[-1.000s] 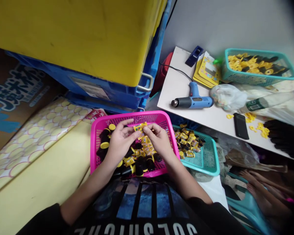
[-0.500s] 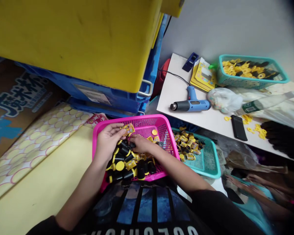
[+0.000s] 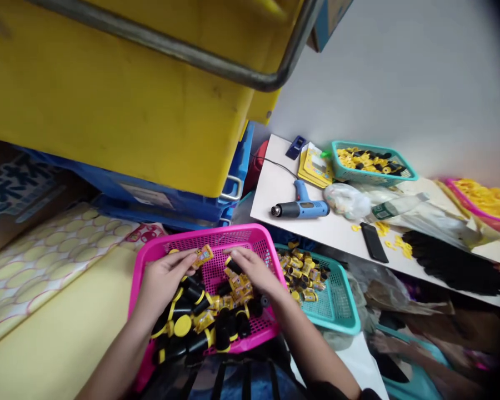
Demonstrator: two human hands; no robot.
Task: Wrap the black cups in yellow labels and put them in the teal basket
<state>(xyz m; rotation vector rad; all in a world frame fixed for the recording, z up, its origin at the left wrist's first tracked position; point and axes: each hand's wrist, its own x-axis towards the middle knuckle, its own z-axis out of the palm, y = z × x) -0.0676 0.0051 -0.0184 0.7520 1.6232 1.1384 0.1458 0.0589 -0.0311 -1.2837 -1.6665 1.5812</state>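
We have the pink basket (image 3: 216, 236) in front, teal basket (image 3: 335, 300) at its 3 o'clock. Over the pink one, our right hand (image 3: 254, 270) at 2 o'clock is clamped on a black tube (image 3: 234, 266); our left hand (image 3: 164, 279) at 10 pinches a yellow sleeve (image 3: 205, 255) around 12.

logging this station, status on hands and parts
Left hand pinching yellow printed piece. Right hand gripping black piece. Both above pink basket; nothing visibly blocking them.
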